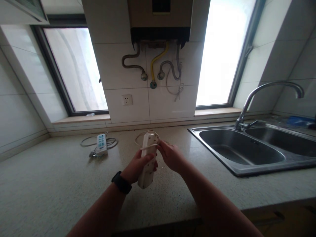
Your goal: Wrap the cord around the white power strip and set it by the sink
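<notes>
My left hand (138,165) is wrapped round a white power strip (146,176), holding it tilted above the counter. A white cord (148,146) crosses the strip near its upper end. At that end, my right hand (170,154) is closed with its fingertips on the cord, beside the strip's right edge. More of the cord loops behind the strip, close to the counter. Part of my left fingers is hidden behind the strip.
A second power strip (101,144) with blue-green sockets lies on the speckled counter (61,184) at the left, its grey cord coiled around it. At the right are a steel double sink (237,169) and a faucet (247,105). A wall socket (127,99) sits below the water heater (160,19).
</notes>
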